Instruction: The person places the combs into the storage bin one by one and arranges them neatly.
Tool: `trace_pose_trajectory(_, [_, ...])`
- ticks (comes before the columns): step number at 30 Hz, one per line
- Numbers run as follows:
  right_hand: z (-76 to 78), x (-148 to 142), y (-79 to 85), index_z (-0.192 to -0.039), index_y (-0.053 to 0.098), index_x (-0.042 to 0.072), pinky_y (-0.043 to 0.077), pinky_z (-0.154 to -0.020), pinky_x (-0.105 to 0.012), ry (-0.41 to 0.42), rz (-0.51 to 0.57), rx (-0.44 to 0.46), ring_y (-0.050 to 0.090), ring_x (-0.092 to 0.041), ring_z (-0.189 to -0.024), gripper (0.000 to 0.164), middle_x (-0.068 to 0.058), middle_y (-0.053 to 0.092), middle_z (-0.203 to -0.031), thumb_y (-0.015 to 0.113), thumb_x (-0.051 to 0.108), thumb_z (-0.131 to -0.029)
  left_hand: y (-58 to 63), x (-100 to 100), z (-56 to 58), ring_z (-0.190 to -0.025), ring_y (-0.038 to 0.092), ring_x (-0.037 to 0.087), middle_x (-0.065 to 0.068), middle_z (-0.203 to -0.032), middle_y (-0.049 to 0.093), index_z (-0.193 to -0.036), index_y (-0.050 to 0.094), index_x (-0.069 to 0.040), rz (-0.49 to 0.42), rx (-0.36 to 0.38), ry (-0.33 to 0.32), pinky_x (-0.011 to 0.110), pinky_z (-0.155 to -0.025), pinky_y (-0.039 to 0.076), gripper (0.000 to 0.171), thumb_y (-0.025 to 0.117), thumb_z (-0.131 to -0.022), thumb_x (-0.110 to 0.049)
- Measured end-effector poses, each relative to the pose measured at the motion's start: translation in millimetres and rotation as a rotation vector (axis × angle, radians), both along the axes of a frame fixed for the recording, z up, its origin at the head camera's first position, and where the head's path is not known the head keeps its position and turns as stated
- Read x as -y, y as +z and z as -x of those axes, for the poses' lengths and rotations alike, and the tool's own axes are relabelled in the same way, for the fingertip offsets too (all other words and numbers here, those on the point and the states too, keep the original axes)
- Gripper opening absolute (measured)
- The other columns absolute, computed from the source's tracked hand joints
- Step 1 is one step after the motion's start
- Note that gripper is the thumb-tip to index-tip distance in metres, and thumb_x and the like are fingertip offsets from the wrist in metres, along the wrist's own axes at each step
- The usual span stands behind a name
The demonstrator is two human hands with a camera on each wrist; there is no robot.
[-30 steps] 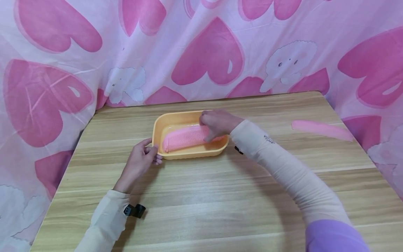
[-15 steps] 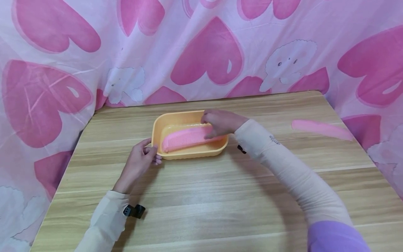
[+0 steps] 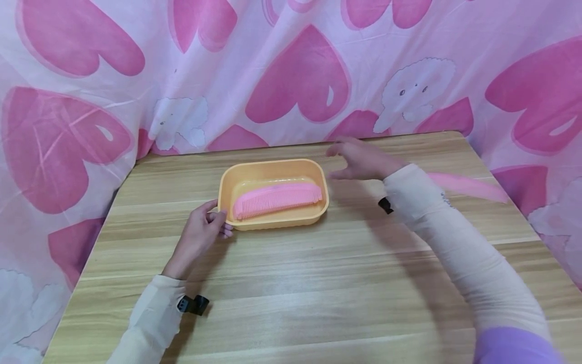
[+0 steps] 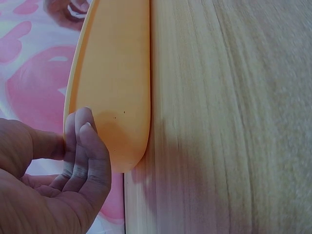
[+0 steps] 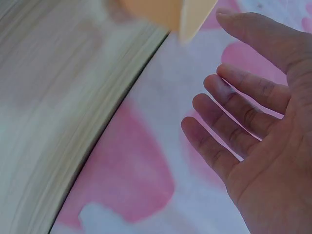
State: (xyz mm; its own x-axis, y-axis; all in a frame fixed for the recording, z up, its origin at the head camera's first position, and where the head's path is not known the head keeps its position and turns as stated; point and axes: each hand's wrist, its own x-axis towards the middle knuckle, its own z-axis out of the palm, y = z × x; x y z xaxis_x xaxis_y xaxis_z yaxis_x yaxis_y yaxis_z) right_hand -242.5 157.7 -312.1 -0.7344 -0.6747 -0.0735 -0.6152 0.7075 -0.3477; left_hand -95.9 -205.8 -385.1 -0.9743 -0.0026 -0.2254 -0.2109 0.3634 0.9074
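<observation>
A pink comb [image 3: 279, 198] lies inside a yellow-orange plastic box [image 3: 273, 221], its teeth toward the person. At the box's near left corner my left hand [image 3: 202, 230] pinches the rim between thumb and fingers; in the left wrist view that hand [image 4: 73, 170] has its fingertips against the outer wall. My right hand [image 3: 366, 159] is in the air just right of the box, holding nothing, and the right wrist view shows the same hand [image 5: 263, 112] with spread fingers. A second pink comb [image 3: 470, 187] lies on the table at the right, partly hidden behind the right sleeve.
The wooden table [image 3: 273, 283] has a light grain. Behind and beside it hangs a pink curtain [image 3: 291, 76] with hearts and white cartoon animals. A small black camera [image 3: 194, 305] is strapped to the left wrist, another black camera [image 3: 385, 205] to the right.
My right hand has let go of the comb in the box and moved right, out over the table. The left hand and the box have stayed in place.
</observation>
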Motion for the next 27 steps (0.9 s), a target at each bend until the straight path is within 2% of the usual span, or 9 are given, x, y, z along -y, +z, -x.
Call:
trace_pose_trajectory(2, [0.8, -15, 0.4, -0.125, 0.062, -0.011, 0.045, -0.107, -0.053, -0.027, -0.008, -0.006, 0.051, -0.040, -0.125, 0.055, -0.025, 0.057, -0.130, 0.082, 0.022, -0.086, 0.1, 0, 0.0, -0.073, 0.069, 0.016, 0.023, -0.093, 0.068, -0.153, 0.032, 0.007, -0.002, 0.001, 0.000, 0.030, -0.071, 0.063, 0.050, 0.045, -0.109, -0.012])
trace_pose_trajectory(9, [-1.9, -75, -4.4, -0.127, 0.060, -0.012, 0.049, -0.099, -0.056, -0.144, -0.039, 0.035, 0.057, -0.041, -0.114, 0.056, -0.027, 0.056, -0.126, 0.080, 0.024, -0.089, 0.4, 0, 0.0, -0.072, 0.068, 0.015, 0.023, -0.093, 0.068, -0.153, 0.031, 0.006, -0.003, 0.001, 0.001, 0.030, -0.072, 0.063, 0.050, 0.045, -0.109, -0.012])
trace_pose_trajectory(17, [-5.9, -142, -23.6, -0.127, 0.057, -0.016, 0.048, -0.098, -0.062, -0.236, -0.066, 0.075, 0.056, -0.049, -0.116, 0.053, -0.034, 0.054, -0.128, 0.075, 0.020, -0.092, 0.0, -1, 0.9, -0.070, 0.068, 0.014, 0.019, -0.089, 0.067, -0.153, 0.032, 0.007, 0.011, -0.002, 0.005, 0.031, -0.071, 0.063, 0.049, 0.046, -0.108, -0.011])
trace_pose_trajectory(27, [-14.6, -221, -42.1, -0.117, 0.057, -0.025, 0.050, -0.092, -0.065, -0.319, -0.108, 0.072, 0.057, -0.056, -0.110, 0.051, -0.041, 0.060, -0.114, 0.079, 0.007, -0.085, 0.8, -1, -0.3, -0.070, 0.069, 0.014, 0.019, -0.090, 0.068, -0.153, 0.031, 0.007, 0.015, 0.000, 0.010, 0.030, -0.071, 0.063, 0.050, 0.045, -0.108, -0.011])
